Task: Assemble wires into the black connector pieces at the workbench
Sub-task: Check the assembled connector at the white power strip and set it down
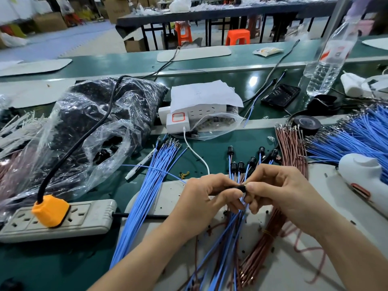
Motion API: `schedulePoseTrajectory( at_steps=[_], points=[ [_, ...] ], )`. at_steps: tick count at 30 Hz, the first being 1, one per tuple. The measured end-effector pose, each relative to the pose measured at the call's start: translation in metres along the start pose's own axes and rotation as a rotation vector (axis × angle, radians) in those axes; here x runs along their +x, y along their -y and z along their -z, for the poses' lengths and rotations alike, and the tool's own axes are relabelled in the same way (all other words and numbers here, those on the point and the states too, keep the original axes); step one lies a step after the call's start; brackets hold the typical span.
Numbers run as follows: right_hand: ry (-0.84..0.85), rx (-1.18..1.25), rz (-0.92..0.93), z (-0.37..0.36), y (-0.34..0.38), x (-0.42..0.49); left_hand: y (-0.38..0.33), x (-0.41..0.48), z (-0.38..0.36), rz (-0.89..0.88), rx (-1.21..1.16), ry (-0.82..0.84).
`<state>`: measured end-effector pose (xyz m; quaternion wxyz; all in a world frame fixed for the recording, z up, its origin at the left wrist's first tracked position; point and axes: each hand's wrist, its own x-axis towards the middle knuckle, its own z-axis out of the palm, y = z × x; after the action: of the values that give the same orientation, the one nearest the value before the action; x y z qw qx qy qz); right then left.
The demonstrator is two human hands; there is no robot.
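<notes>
**Head view: one connector pinched between both hands, long axis left to right**

Position: the connector [237, 188], a short black piece, is held just above the pale mat [294, 261] at the near middle of the surface.

Left hand [201, 198]: fingers curled, thumb and forefinger gripping the connector's left part.

Right hand [279, 192]: fingers curled, thumb and fingertip pinching the connector's right end. I cannot tell whether a wire end is also held there, as the fingers hide it.

Key relation: the connector lies crosswise between the two hands, its right end against the right fingertips. Both hands touch it and neither is nearer. My judgement is that any wire must go in along that left-right axis, from the right-hand side.

Blue wires [228, 234] run from under the fingers toward the near edge.

Counts:
- Connector in hand: 1.
- Finished connectors [241, 165], standing just beyond the hands with wires trailing back to them: 6 visible.
- Loose blue bundle [147, 196], left of the hands: 1.
- Large blue pile [357, 133], toward the right edge: 1.
- Brown wires [291, 148], right of the finished row: 1 bundle, with a second, tied bundle nearer the near edge.
- Plastic bag [94, 122] of black pieces, far left: 1.
</notes>
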<state>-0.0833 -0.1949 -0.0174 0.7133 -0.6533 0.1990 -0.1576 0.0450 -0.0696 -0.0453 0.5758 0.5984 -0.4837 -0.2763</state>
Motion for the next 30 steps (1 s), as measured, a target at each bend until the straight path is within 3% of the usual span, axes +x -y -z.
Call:
schedulePoseTrajectory(
  at_steps=[7,11,18,26,30],
  points=[
    [-0.006,-0.105,-0.029,0.0048,-0.0023,0.0007,0.0028,-0.0007,0.0001,-0.035,0.109,0.007],
    [0.01,-0.014,-0.051,0.003,-0.002,0.0006,0.0024,-0.0004,0.0024,-0.022,0.082,-0.007],
    [-0.001,-0.168,-0.02,0.0045,-0.0059,0.0013,0.0054,-0.0002,0.0019,-0.059,0.206,0.002],
    [0.043,0.084,-0.06,0.0025,-0.0064,0.002,0.0052,-0.0009,0.0022,-0.104,0.209,-0.058],
    [0.017,0.084,-0.076,0.002,-0.0077,0.0022,0.0059,-0.0012,0.0018,-0.115,0.239,-0.056]
  ],
)
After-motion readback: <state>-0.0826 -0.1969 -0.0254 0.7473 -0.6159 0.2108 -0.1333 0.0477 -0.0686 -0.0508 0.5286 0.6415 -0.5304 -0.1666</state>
